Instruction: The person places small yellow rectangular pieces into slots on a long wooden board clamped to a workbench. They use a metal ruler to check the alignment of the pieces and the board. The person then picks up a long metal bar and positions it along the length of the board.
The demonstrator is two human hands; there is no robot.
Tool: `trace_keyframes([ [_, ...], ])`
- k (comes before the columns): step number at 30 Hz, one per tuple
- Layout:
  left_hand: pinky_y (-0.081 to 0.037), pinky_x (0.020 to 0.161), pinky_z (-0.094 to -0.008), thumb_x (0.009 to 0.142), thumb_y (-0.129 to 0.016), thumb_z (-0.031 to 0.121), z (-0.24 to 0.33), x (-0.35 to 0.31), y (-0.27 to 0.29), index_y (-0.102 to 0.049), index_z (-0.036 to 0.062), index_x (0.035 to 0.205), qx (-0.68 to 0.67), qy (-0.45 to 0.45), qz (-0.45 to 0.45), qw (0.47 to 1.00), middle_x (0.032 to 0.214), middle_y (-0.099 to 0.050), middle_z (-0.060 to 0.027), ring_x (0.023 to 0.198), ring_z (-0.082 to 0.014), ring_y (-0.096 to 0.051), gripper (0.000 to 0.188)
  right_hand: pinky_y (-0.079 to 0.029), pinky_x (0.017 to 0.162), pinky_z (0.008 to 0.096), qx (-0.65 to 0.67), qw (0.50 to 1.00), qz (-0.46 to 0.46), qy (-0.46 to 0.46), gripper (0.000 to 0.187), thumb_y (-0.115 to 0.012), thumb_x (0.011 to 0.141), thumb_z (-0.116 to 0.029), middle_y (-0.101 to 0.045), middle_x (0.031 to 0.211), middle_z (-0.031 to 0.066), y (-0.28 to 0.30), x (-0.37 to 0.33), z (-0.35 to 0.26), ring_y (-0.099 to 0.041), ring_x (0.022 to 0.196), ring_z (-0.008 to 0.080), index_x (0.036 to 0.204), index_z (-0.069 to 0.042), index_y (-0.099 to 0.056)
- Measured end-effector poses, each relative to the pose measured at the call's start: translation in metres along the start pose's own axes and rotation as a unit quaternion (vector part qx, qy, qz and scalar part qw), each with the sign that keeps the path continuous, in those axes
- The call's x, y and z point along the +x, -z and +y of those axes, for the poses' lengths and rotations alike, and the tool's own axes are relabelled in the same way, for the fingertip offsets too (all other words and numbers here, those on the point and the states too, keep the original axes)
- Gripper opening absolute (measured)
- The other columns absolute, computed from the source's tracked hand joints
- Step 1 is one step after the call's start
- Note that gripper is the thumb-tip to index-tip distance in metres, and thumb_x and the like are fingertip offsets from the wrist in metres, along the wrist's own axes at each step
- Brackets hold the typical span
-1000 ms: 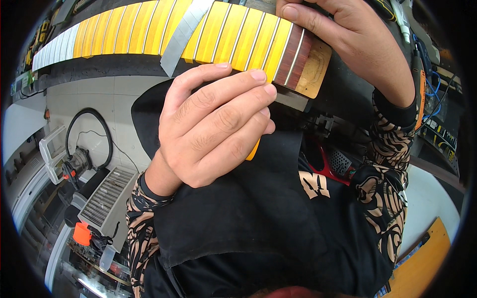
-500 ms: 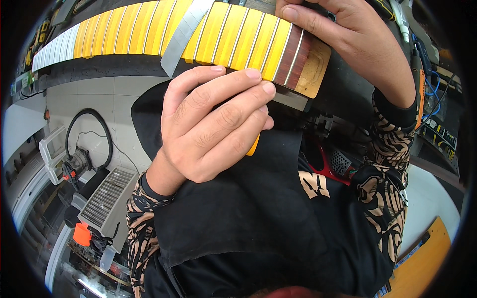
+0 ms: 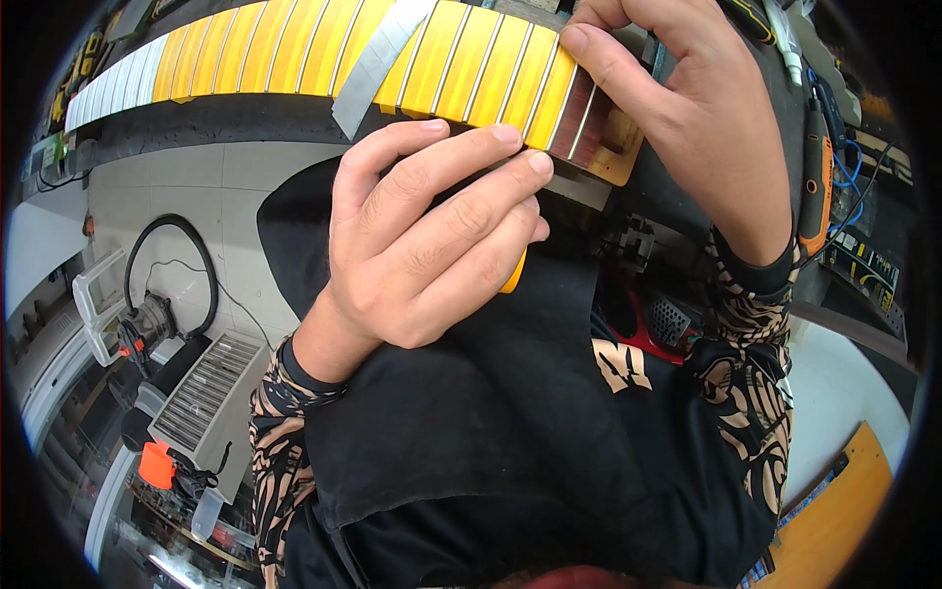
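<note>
A fretted guitar neck [image 3: 282,49] stretches across the top of the view, with yellow tape [image 3: 481,64] between most of its metal frets. Reddish-brown bare wood [image 3: 581,123] shows at its right end. A grey tape strip [image 3: 383,69] lies slantwise over it. My left hand [image 3: 432,231] is curled at the near edge, fingertips at the yellow tape. Below its fingers a rounded yellow-orange thing [image 3: 514,279] peeks out, mostly hidden by the hand. My right hand [image 3: 687,88] grips the far edge near the bare wood, thumb on the last yellow section; its other fingers are partly hidden.
The neck lies on a dark bench [image 3: 235,126]. An orange-and-black tool [image 3: 816,191] and blue cable [image 3: 854,177] are on the right. Down on the floor at left stand a grey slatted machine [image 3: 211,393] and a black hose [image 3: 211,255]. A black apron [image 3: 461,393] covers my front.
My left hand has shifted slightly right and up. The right hand's thumb has moved down and a little right along the tape edge, its forearm drawing left. The neck appears slightly higher in view.
</note>
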State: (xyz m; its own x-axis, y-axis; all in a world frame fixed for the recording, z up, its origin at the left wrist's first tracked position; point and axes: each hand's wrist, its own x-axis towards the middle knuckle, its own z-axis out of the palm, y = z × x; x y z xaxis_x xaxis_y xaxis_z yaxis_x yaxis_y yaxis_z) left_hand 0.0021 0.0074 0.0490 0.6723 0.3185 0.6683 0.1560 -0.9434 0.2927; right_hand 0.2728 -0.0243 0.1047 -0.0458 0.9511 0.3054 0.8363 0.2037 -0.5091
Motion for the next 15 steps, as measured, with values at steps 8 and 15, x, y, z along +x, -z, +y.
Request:
trace_keyframes([
  [8, -0.06, 0.114, -0.0482, 0.097, -0.097, 0.025, -0.006, 0.007, -0.004, -0.083, 0.0122, 0.112, 0.006, 0.004, -0.001, 1.0, 0.128, -0.091, -0.004, 0.132, -0.0278, -0.081, 0.024, -0.053, 0.098, 0.0418, -0.041, 0.997, 0.029, -0.051, 0.012, -0.081, 0.104, -0.011, -0.071, 0.104, 0.0116, -0.002, -0.004, -0.019, -0.063, 0.11, 0.0316, 0.105, 0.0, -0.077],
  [15, -0.059, 0.114, -0.0487, 0.098, -0.096, 0.026, -0.009, 0.0, -0.01, -0.083, 0.0119, 0.113, -0.001, -0.004, 0.002, 1.0, 0.127, -0.092, -0.0046, 0.133, -0.0288, -0.081, 0.024, -0.055, 0.099, 0.0412, -0.054, 0.994, -0.002, 0.091, 0.016, -0.081, 0.094, 0.002, -0.076, 0.119, 0.0102, 0.007, -0.01, 0.019, -0.07, 0.109, 0.0342, 0.109, -0.004, -0.078],
])
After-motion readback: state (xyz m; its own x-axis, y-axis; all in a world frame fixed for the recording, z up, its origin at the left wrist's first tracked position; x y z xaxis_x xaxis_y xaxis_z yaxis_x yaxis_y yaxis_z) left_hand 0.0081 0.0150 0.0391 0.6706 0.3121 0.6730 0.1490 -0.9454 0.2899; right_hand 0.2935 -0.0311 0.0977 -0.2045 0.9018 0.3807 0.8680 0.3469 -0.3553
